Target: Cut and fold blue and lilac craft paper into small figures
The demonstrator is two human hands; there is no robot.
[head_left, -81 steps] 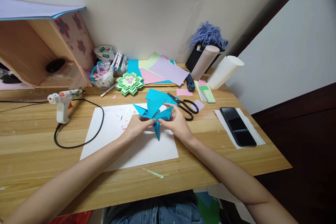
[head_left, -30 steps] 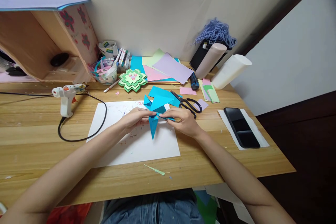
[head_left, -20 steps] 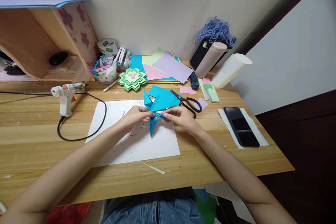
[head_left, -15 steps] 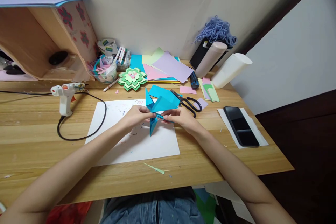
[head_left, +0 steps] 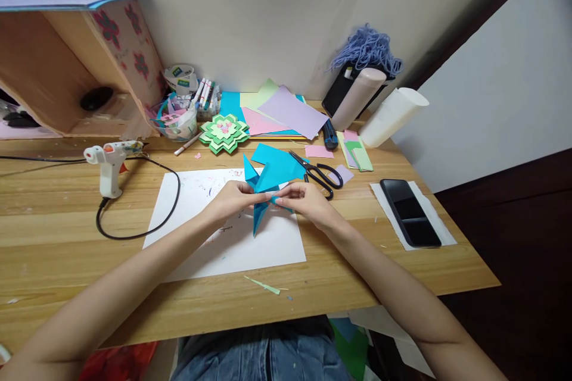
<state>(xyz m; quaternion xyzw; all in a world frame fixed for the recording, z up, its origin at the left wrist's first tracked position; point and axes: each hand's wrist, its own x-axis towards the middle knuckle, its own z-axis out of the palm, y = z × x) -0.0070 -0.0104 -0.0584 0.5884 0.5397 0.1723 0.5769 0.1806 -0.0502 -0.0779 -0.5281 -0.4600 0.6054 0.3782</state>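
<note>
Left hand (head_left: 233, 197), right hand (head_left: 308, 201) close together, fingers of both pinching folded blue paper (head_left: 264, 183) near its middle! Held over white sheet (head_left: 250, 247) on worktop (head_left: 339, 286). From there: scissors (head_left: 308, 167) at two o'clock, phone (head_left: 410, 213) three, glue gun (head_left: 108, 172) nine.

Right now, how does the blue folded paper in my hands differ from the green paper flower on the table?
The folded blue paper is all blue, with long pointed flaps; the green paper flower has stacked, stepped layers and pink bits at its middle. The folded blue paper is pinched by your left hand and right hand; the green paper flower lies on the table, untouched. Both look made of paper.
</note>
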